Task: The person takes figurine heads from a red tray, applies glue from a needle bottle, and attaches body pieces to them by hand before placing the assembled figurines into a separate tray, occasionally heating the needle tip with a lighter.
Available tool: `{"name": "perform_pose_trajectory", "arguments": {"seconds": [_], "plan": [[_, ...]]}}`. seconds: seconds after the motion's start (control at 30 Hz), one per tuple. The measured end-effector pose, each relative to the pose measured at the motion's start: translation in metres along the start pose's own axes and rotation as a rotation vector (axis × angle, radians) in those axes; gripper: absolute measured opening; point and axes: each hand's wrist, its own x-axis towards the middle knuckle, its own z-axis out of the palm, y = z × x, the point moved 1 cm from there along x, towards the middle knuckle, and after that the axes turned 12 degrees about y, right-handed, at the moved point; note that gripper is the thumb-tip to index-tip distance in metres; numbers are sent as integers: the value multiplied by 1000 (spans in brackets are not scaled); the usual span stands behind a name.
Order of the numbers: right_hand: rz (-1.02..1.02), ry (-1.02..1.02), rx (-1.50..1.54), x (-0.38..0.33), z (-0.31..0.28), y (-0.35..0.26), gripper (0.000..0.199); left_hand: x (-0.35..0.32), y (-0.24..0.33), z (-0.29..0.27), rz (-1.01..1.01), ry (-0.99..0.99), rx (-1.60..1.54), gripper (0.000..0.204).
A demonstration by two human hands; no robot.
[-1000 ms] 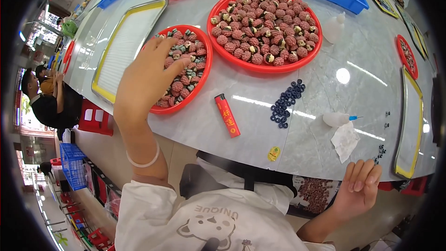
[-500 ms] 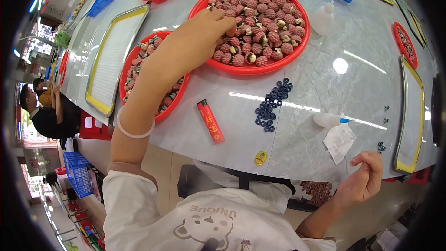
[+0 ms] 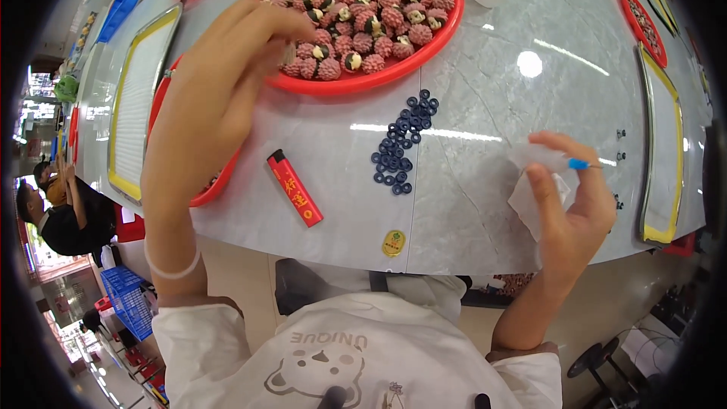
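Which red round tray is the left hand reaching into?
The large red round tray piled with pinkish-red bumpy pieces, at top centre; the left hand covers the smaller red tray but its fingertips reach the large one.

- A white short-sleeved tee (image 3: 356, 348) with a grey cartoon bear's head (image 3: 314, 367) and arched grey lettering printed on the chest.
- A thin pale band (image 3: 173, 269) circles the left wrist.
- Both forearms are bare; the right wrist wears nothing.

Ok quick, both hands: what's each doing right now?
Left hand: fingers pinched at the near edge of the red tray of pink pieces; grip unclear.
Right hand: closed on a small blue-tipped bottle.
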Motion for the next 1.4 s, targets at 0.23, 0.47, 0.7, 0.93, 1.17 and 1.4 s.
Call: {"name": "perform_pose_trajectory", "arguments": {"seconds": [0.23, 0.47, 0.7, 0.93, 1.17, 1.4], "plan": [[120, 64, -68, 23, -16, 27, 20, -76, 53, 29, -1, -17, -98, 28], [208, 31, -49, 18, -17, 33, 23, -85, 97, 57, -57, 0, -194, 27], [108, 159, -212, -20, -36, 2, 24, -84, 108, 82, -98, -14, -236, 27], [-217, -188, -165, -29, 10, 0, 30, -92, 107, 82, -88, -38, -292, 27], [-286, -277, -304, -23, 10, 1, 31, -109, 98, 76, -106, -40, -307, 26], [-224, -234, -250, -22, 18, 5, 25, -111, 97, 78, -112, -53, -318, 26]]}}
